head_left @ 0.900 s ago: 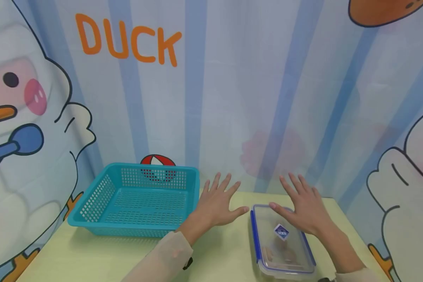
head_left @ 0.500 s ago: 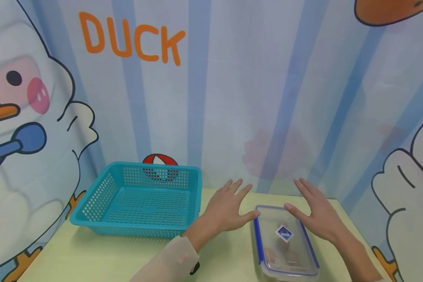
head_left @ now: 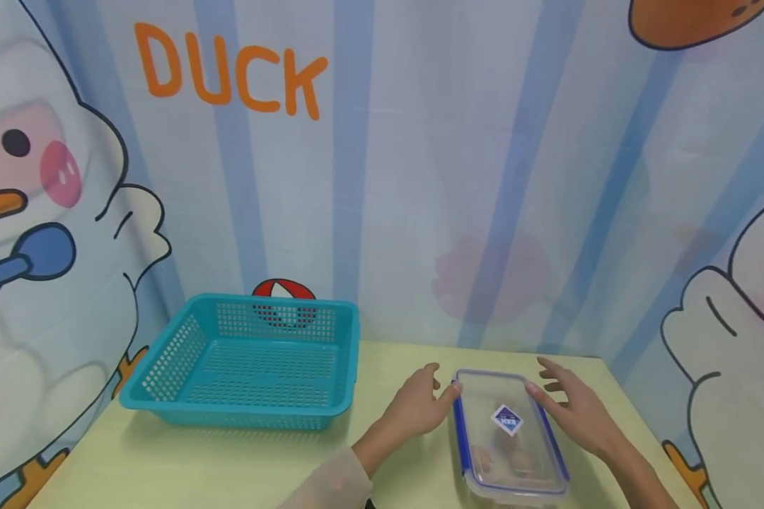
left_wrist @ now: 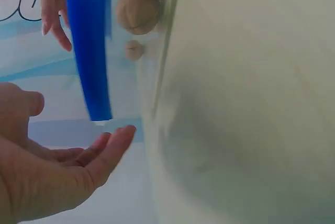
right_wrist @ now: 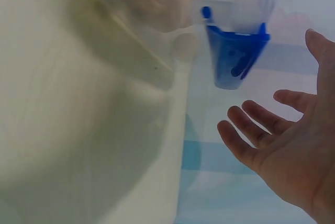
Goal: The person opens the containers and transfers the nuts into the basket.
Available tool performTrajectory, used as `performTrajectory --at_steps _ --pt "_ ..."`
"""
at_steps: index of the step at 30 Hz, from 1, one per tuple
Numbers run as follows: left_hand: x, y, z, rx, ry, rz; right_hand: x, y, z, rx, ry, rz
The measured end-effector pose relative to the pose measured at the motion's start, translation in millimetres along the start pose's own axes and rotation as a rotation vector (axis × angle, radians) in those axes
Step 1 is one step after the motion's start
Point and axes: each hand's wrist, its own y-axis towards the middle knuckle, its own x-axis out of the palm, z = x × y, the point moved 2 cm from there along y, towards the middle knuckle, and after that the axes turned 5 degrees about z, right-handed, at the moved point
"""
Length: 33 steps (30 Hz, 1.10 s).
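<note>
A clear plastic food container [head_left: 528, 431] with blue side latches and a blue-and-white label stands on the table's right part in the head view. Inside it lie brown round things that look like walnuts [left_wrist: 138, 12]. My left hand [head_left: 420, 403] is at the container's far left corner, thumb tip overlapping the lid edge. In the left wrist view its fingers are below the end of the blue latch [left_wrist: 91, 51]. At the right side, my right hand [head_left: 579, 413] has its thumb by the lid's edge and its fingers loosely bent beyond. Neither hand grips anything.
A turquoise perforated basket [head_left: 350, 353] stands on the left of the pale yellow table [head_left: 229, 466]. Behind the table hangs a striped curtain [head_left: 414, 177] with duck drawings, which also runs along both sides.
Both hands have come down and nearer to the container's sides, and their spread fingers have bent inward. The container and the basket have stayed in place.
</note>
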Motion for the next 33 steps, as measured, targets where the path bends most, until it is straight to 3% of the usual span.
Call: performTrajectory --at_steps 5,12,16,20,25,33 --pt "14.6 0.8 -10.8 -0.099 -0.213 -0.004 8 -6.8 13 0.125 0.034 -0.059" --pt "31.3 -1.3 -12.7 -0.246 -0.469 -0.066 21 -10.9 27 0.283 0.219 -0.074" --pt "34.1 -3.8 -8.2 -0.295 -0.526 -0.078 27 -10.3 29 0.375 0.327 -0.068" --pt "34.3 -5.3 -4.6 -0.299 -0.538 -0.087 32 -9.6 31 0.45 0.409 -0.066" --pt "33.6 -4.6 -9.1 -0.309 -0.559 -0.081 35 -9.9 27 0.482 0.48 -0.073" --pt "28.1 0.9 -22.6 -0.334 -0.617 -0.085 44 -3.2 19 0.478 0.496 -0.083"
